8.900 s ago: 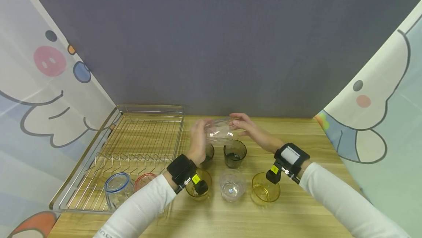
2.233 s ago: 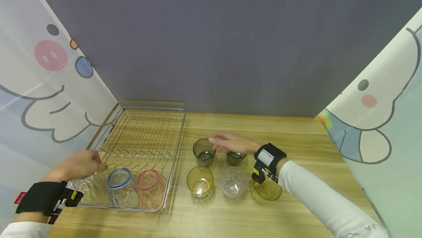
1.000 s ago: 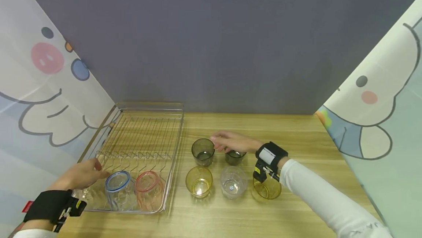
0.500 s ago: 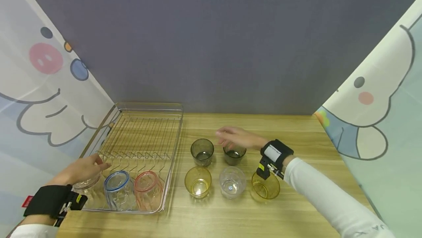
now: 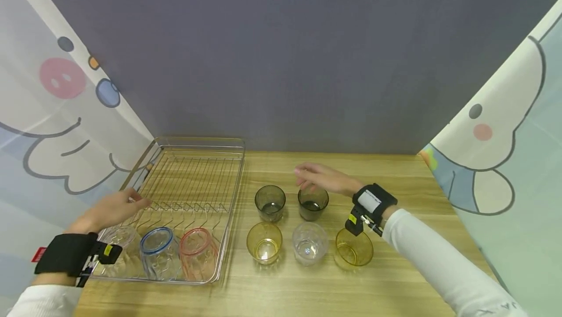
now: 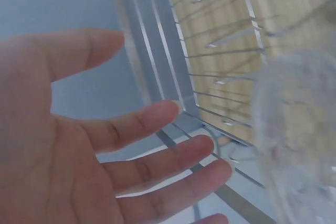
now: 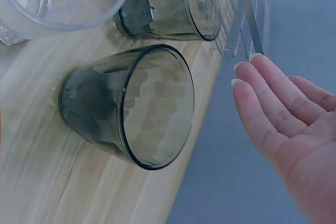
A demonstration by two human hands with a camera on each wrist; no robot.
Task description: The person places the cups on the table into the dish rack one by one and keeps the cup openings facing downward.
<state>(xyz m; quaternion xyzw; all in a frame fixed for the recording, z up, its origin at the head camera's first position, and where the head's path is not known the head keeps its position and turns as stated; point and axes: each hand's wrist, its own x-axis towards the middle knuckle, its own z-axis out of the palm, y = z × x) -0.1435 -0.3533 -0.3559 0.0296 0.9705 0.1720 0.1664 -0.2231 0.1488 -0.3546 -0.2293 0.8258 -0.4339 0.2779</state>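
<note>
My left hand (image 5: 115,208) hovers with fingers apart above a clear glass (image 5: 120,248) at the rack's front left corner. In the left wrist view a gap shows between the fingers (image 6: 163,163) and that clear glass (image 6: 299,135). Beside it in the rack are a blue-rimmed glass (image 5: 160,256) and a red-rimmed glass (image 5: 199,256). My right hand (image 5: 325,178), holding nothing, is just above and behind the right smoky grey glass (image 5: 312,206). The right wrist view shows its loosely extended fingers (image 7: 273,114) away from the near grey glass (image 7: 105,106).
The wire dish rack (image 5: 239,185) stands on the left of the wooden table (image 5: 307,292). Another grey glass (image 5: 270,202), two amber glasses, left (image 5: 265,244) and right (image 5: 353,251), and a clear glass (image 5: 309,244) between them stand upright. A grey panel (image 5: 285,63) closes the back.
Earlier both hands held a clear glass over the table; a clear glass now stands in the rack's left corner. My left hand has just risen off it, and my right hand has drifted right.
</note>
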